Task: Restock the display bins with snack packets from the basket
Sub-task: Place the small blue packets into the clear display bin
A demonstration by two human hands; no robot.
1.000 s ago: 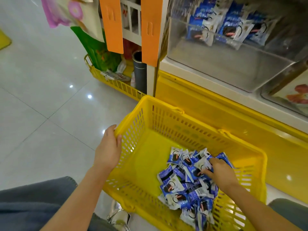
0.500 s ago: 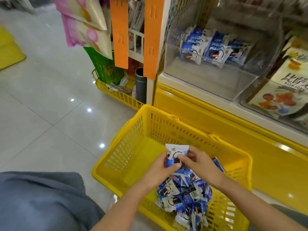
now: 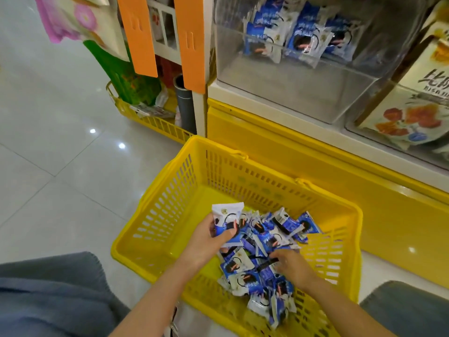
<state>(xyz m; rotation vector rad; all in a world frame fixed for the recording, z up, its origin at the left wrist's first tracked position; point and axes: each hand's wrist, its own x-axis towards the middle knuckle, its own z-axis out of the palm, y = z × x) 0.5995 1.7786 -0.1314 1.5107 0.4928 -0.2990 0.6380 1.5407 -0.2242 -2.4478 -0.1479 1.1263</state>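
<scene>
One packet [image 3: 227, 221] held just above the basket [image 3: 170, 190].
Left hand [image 3: 206, 242] pinches it between thumb and curled fingers, at the left edge of the pile [image 3: 245, 280] in the basket's right half; right hand [image 3: 292, 266] curls into the pile, grip unclear. Clear bin [image 3: 291, 93] stands far right.

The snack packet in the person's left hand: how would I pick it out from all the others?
Find the yellow basket below the clear display bin. Inside lies a pile of blue-and-white packets. The packet you want is the only one lifted above that pile, upright, held in the left hand.
</scene>
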